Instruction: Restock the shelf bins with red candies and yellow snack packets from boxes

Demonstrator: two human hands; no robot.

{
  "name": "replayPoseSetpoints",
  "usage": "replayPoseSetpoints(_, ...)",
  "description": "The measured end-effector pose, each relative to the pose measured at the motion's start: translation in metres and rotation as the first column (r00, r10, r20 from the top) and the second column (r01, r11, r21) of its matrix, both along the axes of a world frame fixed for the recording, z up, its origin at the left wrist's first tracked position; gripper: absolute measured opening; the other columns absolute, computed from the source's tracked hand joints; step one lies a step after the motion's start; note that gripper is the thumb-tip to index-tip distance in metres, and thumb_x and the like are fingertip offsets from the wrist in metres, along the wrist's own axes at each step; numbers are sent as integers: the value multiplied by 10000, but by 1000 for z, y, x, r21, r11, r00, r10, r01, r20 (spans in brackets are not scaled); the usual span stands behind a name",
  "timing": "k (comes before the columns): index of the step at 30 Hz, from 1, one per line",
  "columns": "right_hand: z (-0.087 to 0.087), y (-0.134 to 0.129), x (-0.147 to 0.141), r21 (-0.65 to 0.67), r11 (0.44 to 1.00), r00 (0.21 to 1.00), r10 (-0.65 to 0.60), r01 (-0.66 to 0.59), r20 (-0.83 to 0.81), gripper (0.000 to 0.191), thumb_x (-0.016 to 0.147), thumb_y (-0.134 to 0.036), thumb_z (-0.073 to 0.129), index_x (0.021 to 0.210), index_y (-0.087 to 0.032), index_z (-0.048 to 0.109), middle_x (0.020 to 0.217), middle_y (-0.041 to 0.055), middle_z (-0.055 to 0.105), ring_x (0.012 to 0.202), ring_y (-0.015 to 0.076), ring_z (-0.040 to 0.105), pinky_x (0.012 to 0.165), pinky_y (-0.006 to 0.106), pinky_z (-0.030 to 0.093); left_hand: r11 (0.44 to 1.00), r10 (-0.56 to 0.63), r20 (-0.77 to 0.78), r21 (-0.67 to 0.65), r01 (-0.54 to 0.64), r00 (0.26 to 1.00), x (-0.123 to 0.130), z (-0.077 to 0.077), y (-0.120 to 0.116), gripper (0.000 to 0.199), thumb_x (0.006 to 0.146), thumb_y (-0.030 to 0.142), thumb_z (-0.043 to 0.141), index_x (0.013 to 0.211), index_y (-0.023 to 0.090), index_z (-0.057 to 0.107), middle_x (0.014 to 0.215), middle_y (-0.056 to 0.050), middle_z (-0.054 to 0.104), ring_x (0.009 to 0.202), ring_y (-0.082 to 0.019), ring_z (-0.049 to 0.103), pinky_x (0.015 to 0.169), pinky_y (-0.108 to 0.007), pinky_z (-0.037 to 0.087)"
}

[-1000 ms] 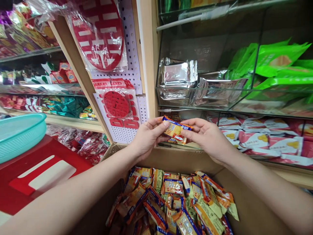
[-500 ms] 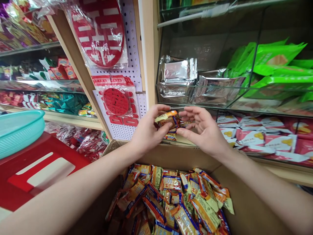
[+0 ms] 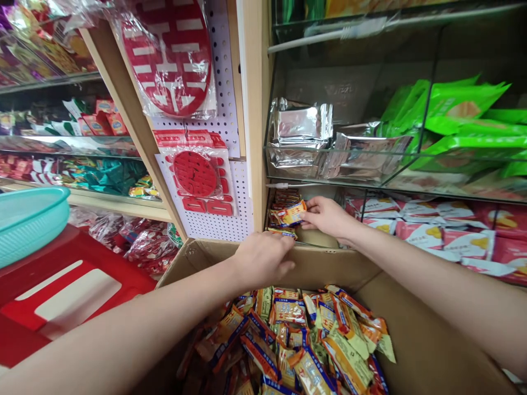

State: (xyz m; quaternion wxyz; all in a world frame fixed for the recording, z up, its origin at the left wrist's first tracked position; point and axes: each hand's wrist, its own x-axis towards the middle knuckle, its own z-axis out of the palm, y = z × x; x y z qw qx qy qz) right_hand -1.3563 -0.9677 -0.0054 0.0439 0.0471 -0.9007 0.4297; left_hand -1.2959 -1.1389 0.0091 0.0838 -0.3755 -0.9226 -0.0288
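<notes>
My right hand [image 3: 329, 217] reaches into the lower shelf and pinches one end of an orange, yellow and blue snack packet [image 3: 291, 214]. More packets of this kind lie under and behind it on the shelf. My left hand [image 3: 263, 259] hangs over the far edge of the cardboard box [image 3: 329, 263], back of the hand upward. Its thumb and forefinger are apart with nothing visible between them; the other fingers are partly hidden. Inside the box lies a loose pile of the same snack packets [image 3: 288, 311].
Above the right hand is a clear shelf edge [image 3: 329, 181] with silver packets [image 3: 302, 122] and green packets [image 3: 465, 101]. Pink and white packets [image 3: 426, 230] fill the shelf at right. A red stool [image 3: 123, 258] with a teal basket [image 3: 33, 225] stands left.
My left hand has let go of the snack packet and drawn back down toward the box. My right hand now has a packet and has lowered it into the shelf.
</notes>
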Motion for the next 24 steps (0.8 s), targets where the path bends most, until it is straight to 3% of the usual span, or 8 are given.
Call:
replayPoseSetpoints(2,0,-9,-12,8,1000,998,-9,8,62,117,746,-160,484,861,-137,482,781,58,628,630,108,599,559,208,475,997,9,-70,-75,-15,998,1,-2,1,220,735,374,469,815,174,515,784,-54,605,754,-229,569,618,-335,441)
replayPoseSetpoints(6,2,-18,-22,164,984,997,-70,72,-17,119,609,-184,602,678,-147,512,711,72,614,697,191,585,594,272,446,996,-12,-41,-91,8,999,0,-2,-2,258,738,396,459,876,185,514,828,-45,609,774,-222,569,634,-330,448)
replayPoseSetpoints(9,-1,-15,-22,356,932,998,-46,62,-53,155,551,-242,633,596,-156,512,689,70,611,694,213,575,591,280,421,996,-16,-23,-91,14,1000,-2,-1,-5,273,737,390,462,908,183,514,841,-47,607,776,-220,566,648,-336,450)
replayPoseSetpoints(11,-4,-13,-22,442,897,999,-15,-5,40,159,580,-292,606,581,-157,521,629,57,606,615,182,573,534,250,411,996,-18,-15,-92,16,1000,-2,0,-5,274,735,395,464,890,177,519,839,-51,606,771,-220,564,648,-336,450)
replayPoseSetpoints(14,-7,-13,-22,391,916,978,7,-90,210,174,626,-321,561,646,-148,551,590,53,608,516,144,558,463,222,401,996,-12,-8,-88,11,1000,-2,0,-5,273,735,399,465,880,175,521,843,-57,605,776,-222,564,639,-335,449)
replayPoseSetpoints(16,-8,-14,-21,362,927,972,14,-101,235,209,639,-343,546,701,-144,566,604,59,616,496,140,554,446,224,403,997,-7,0,-82,7,1000,-3,1,-5,278,737,398,463,902,182,519,853,-59,606,789,-226,564,637,-338,449)
replayPoseSetpoints(20,-4,-13,-18,405,908,981,29,-106,193,263,601,-392,585,716,-155,588,623,61,622,536,162,567,479,248,415,996,-17,15,-84,18,1000,-2,1,-5,294,735,395,466,918,172,522,860,-69,609,790,-230,564,643,-341,449)
replayPoseSetpoints(24,-2,-10,-18,503,862,998,34,-55,50,393,552,-483,616,789,-169,614,791,79,638,708,199,584,579,264,421,996,-16,8,-89,16,1000,-1,0,-4,285,738,390,463,909,169,521,868,-70,608,796,-230,565,650,-343,450)
